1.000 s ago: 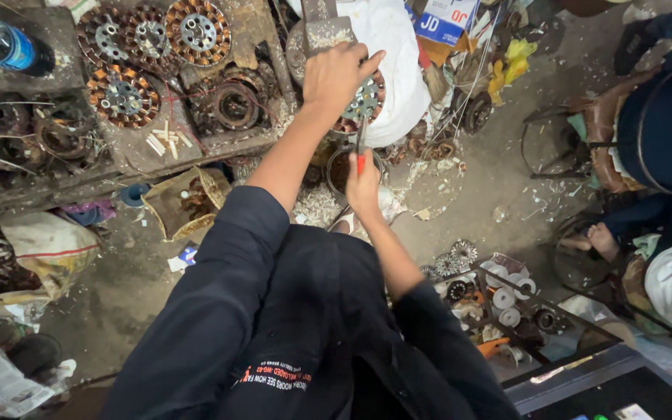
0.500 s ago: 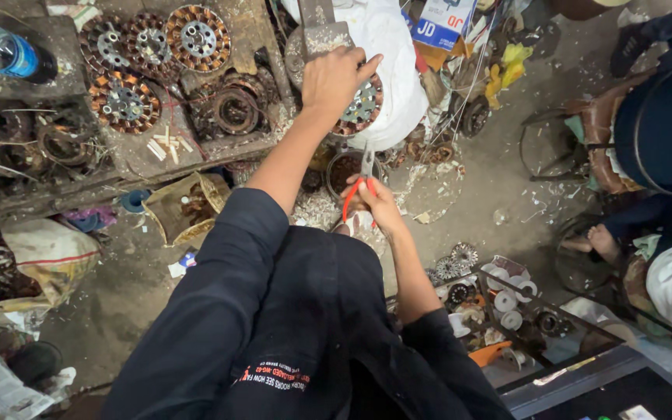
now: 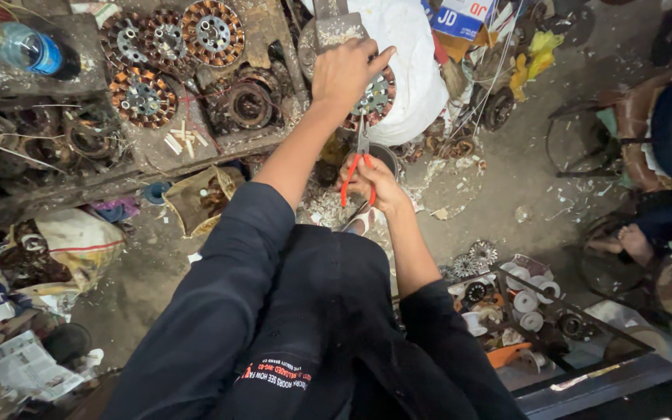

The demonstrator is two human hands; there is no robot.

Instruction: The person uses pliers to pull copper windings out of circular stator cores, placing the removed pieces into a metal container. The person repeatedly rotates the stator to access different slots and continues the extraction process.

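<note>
Red-handled pliers (image 3: 359, 167) sit in the right hand (image 3: 373, 184), which is closed around the grips, with the metal nose pointing up at the underside of a round wound stator (image 3: 377, 89). The left hand (image 3: 345, 71) lies over that stator, fingers spread and curled across its top, pressing it against the white sack (image 3: 410, 70) at the edge of the workbench (image 3: 157, 148). More stators of the same kind, with copper-coloured windings, lie on the bench to the left (image 3: 143, 97), and a blue-labelled plastic bottle (image 3: 29, 50) rests on its far corner. I judge the step to be work on the winding: the stator is steadied while the pliers reach for a wire or a tab at its lower edge. Whether the nose already bites on anything I cannot tell, since the hand hides the spot. The next move calls for a firm hold from above and a careful, small bite with the pliers.
</note>
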